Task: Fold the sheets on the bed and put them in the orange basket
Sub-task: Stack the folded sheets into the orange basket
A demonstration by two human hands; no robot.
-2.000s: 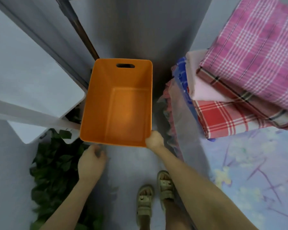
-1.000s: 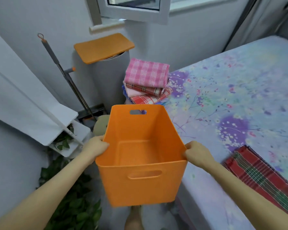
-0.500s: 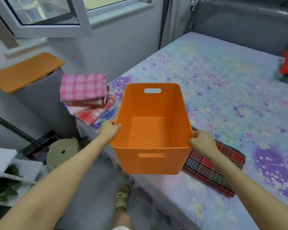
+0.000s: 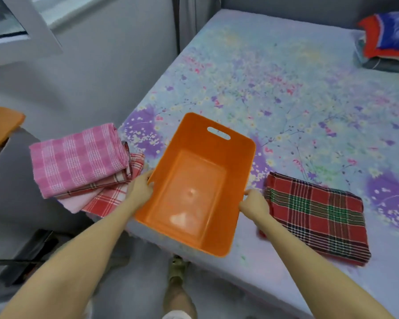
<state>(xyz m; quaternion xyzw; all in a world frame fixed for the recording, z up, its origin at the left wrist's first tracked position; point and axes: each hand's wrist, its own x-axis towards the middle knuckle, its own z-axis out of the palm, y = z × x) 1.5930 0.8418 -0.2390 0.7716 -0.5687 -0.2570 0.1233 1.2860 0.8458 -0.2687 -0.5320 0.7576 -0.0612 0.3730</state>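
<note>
The bed (image 4: 286,93), covered in a pale blue floral print with purple blotches, fills the right and upper part of the view. Near its front edge is the orange basket (image 4: 195,134), a smooth plastic rectangular tub with rounded corners, a slot handle in its far wall and a glossy floor that catches the light. It is turned at an angle, and I cannot tell whether it rests on the mattress. Just right of it a folded red-and-green plaid sheet (image 4: 316,215) lies flat on the bed. At its left a stack of folded sheets (image 4: 78,164) sits, pink check on top. The left hand (image 4: 139,192) curls over the left rim, and the right hand (image 4: 253,204) grips the right rim.
</note>
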